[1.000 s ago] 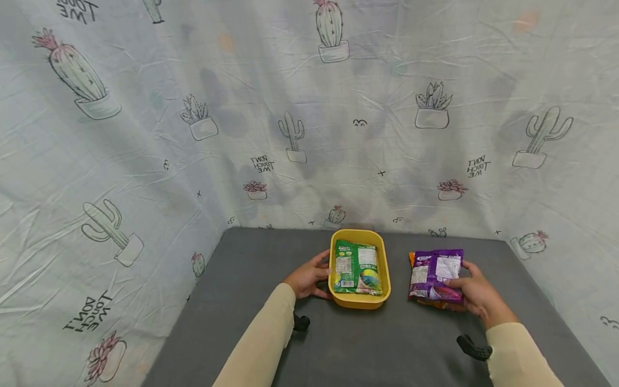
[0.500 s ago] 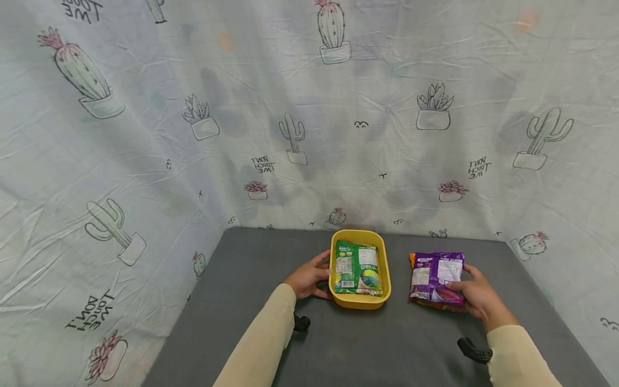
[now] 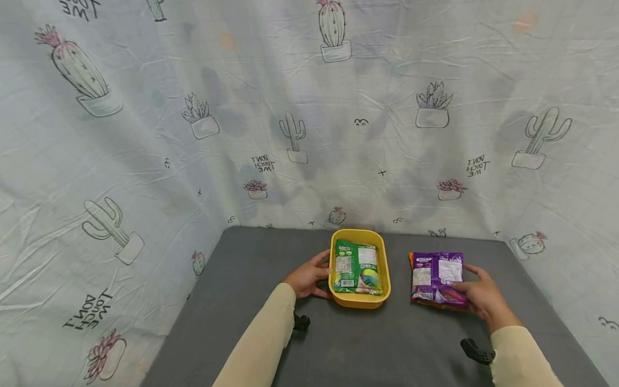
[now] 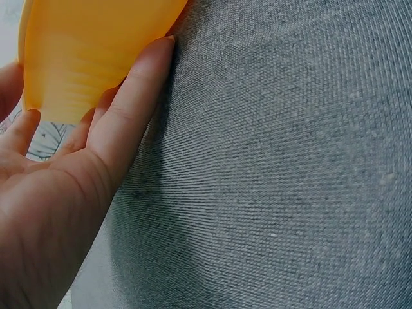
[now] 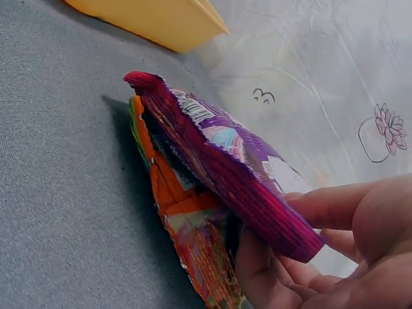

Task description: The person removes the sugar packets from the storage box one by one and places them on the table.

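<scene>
My left hand (image 3: 308, 277) rests against the left side of a yellow plastic tub (image 3: 386, 269), its fairly straight fingers (image 4: 122, 116) along the tub's outer wall. Inside the tub lies green snack packaging (image 3: 357, 269), one packet or more. On the right, my right hand (image 3: 486, 295) pinches the near right edge of a purple snack packet (image 3: 447, 274), thumb above and fingers beneath. The right wrist view shows an orange packet (image 5: 174, 180) under the purple packet, with a gap between them at the near edge. Most of the orange packet is hidden from the head view.
A dark grey cloth-covered table (image 3: 367, 349) carries everything. White curtains (image 3: 377, 150) printed with cacti hang behind it and at both sides. A black wrist mount (image 3: 476, 352) sticks out by the right sleeve, another mount (image 3: 301, 322) by the left sleeve.
The right hand has shifted a little to the right, and the purple packet has slid slightly the same way. The left hand and the tub have stayed in place.
</scene>
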A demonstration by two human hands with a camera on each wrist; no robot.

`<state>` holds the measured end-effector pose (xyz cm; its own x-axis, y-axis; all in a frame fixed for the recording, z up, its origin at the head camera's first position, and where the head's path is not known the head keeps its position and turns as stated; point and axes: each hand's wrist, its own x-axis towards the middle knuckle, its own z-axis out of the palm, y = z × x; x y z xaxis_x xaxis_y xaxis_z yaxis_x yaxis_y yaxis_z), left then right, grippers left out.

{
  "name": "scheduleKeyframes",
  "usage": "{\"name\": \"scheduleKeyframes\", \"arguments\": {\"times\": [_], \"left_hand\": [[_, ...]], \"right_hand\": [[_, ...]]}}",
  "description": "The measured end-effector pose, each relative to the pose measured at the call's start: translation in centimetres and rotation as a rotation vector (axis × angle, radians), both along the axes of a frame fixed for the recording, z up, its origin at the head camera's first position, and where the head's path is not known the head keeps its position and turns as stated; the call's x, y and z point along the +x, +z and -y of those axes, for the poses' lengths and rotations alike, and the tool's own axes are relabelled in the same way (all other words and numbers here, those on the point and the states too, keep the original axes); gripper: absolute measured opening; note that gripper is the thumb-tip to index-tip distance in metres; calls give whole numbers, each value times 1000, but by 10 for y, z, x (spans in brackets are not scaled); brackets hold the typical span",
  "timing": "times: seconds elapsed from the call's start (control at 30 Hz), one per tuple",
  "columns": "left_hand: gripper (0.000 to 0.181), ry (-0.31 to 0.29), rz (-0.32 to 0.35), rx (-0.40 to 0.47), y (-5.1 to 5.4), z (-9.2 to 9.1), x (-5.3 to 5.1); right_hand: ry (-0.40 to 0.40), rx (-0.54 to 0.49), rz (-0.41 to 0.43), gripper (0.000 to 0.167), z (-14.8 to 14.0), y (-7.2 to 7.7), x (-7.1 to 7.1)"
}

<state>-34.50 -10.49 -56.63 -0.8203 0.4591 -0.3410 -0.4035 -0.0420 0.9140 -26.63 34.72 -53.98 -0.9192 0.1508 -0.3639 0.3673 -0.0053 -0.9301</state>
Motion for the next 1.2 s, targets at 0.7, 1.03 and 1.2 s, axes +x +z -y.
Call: {"name": "scheduleKeyframes", "arguments": {"times": [0.7, 1.03, 1.2], "left_hand": [[72, 40, 11, -10, -3, -6, 14], [71, 56, 3, -2, -3, -11, 23], [71, 64, 1, 0, -3, -14, 28]], "right_hand": [[-55, 203, -114, 81, -21, 13, 5], [17, -42, -199, 89, -20, 22, 6], [42, -51, -218, 88, -17, 24, 6]]}}
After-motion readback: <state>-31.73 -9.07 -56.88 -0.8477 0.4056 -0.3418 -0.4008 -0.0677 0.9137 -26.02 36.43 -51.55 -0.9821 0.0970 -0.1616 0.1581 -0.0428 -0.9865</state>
